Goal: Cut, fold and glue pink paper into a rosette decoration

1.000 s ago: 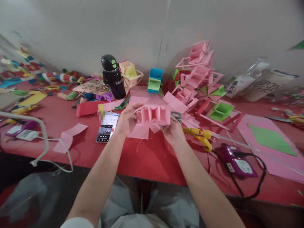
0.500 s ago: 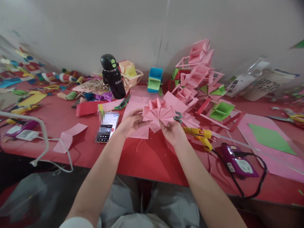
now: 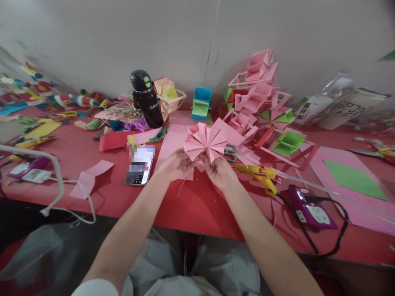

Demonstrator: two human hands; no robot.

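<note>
Between my two hands is a pink folded-paper flower (image 3: 206, 142), its pleats spreading from a centre point that faces me. My left hand (image 3: 179, 164) grips its lower left edge, with the fingertips partly under the paper. At the lower right edge, my right hand (image 3: 219, 170) pinches it with thumb and fingers. The flower is held above the red table (image 3: 197, 209), over flat sheets of pink paper (image 3: 174, 137). Grey-green scissor handles (image 3: 230, 153) show just right of the flower. A yellow glue gun (image 3: 259, 174) lies right of my right hand.
A phone (image 3: 142, 166) and a black bottle (image 3: 148, 100) are on the left. Pink folded-paper pieces (image 3: 259, 96) pile up at the back right. A blue and green paper box (image 3: 201, 102) stands by the wall. A purple power block (image 3: 311, 207) with a black cord lies at right.
The paper flower has tilted, so its pleated face now turns toward me and its opening no longer shows. My left hand has shifted right and slightly down beneath it.
</note>
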